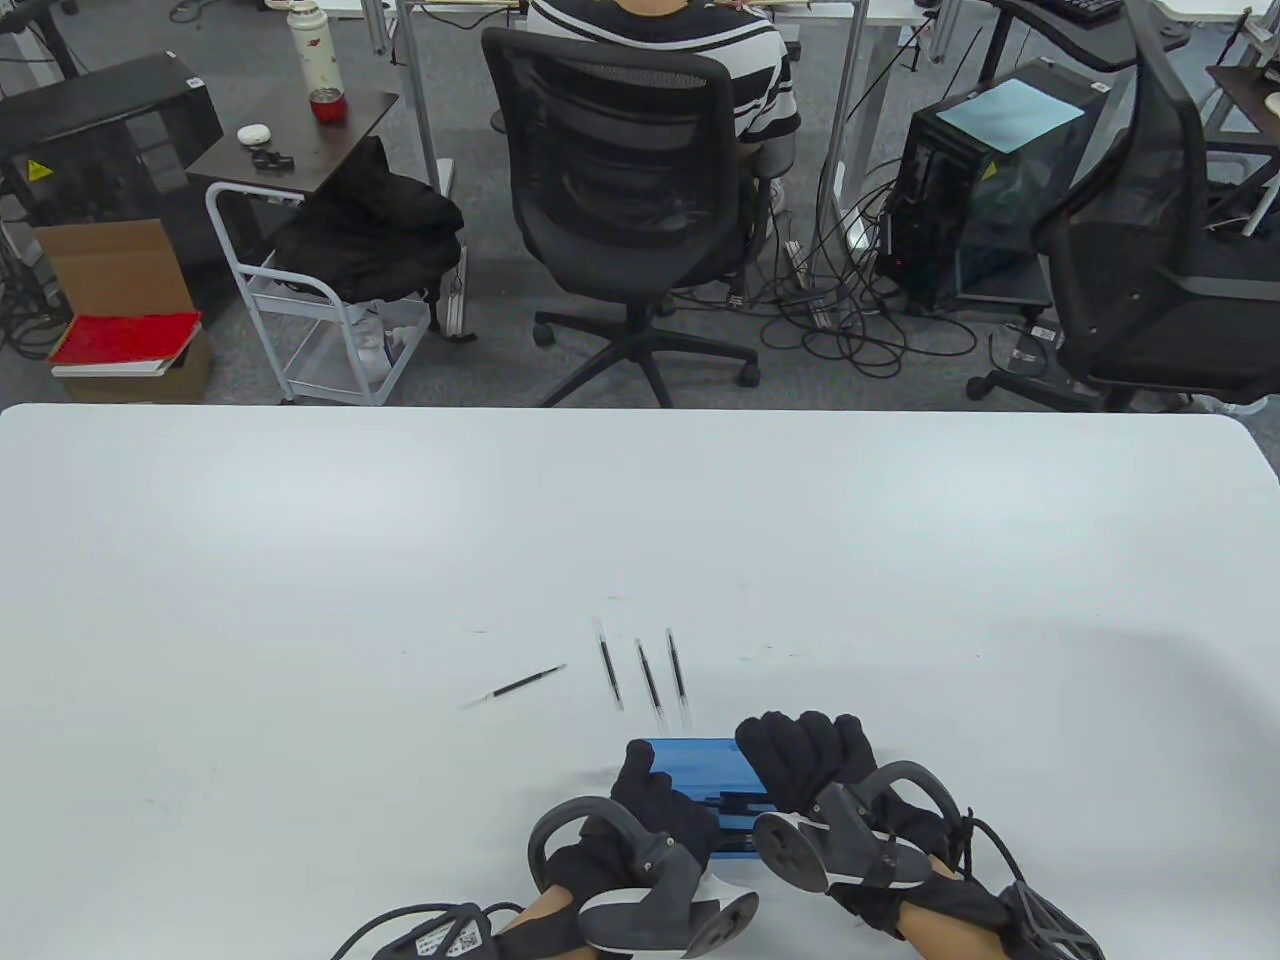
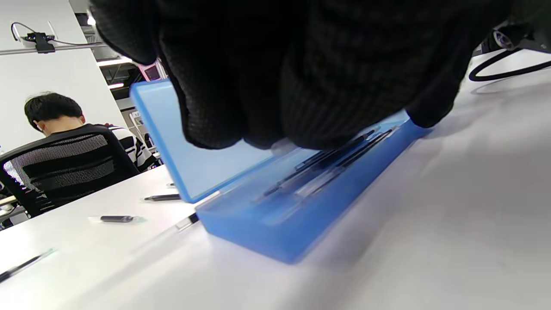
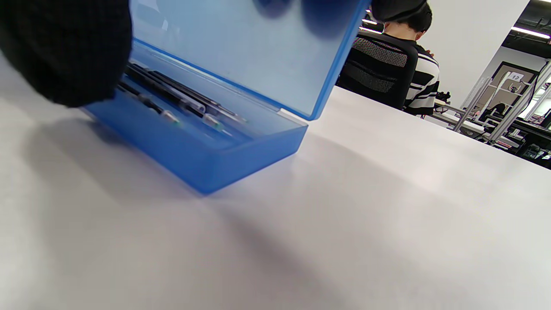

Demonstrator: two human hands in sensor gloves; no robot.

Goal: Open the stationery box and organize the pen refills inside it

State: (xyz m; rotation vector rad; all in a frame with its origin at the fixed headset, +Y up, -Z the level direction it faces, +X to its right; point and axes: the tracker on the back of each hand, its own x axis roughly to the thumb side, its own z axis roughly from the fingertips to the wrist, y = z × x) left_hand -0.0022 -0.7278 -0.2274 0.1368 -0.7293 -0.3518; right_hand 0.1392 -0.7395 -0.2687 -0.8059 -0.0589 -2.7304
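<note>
The blue stationery box (image 1: 700,775) lies near the table's front edge with its lid (image 3: 258,51) raised at a slant. My left hand (image 1: 645,785) grips the box's left end, fingers curled over the base (image 2: 275,224). On the right side my right hand (image 1: 800,755) holds the lid, fingertips hooked over its far edge. Several pen refills (image 2: 327,165) lie lengthwise inside the base. Several more refills (image 1: 650,683) lie loose on the table just beyond the box, one of them (image 1: 515,687) apart to the left.
The white table (image 1: 300,550) stretches wide on all sides of the box. Beyond its far edge a person sits in a black mesh chair (image 1: 620,180), back turned. Another chair (image 1: 1150,250), a computer tower and floor cables stand further right.
</note>
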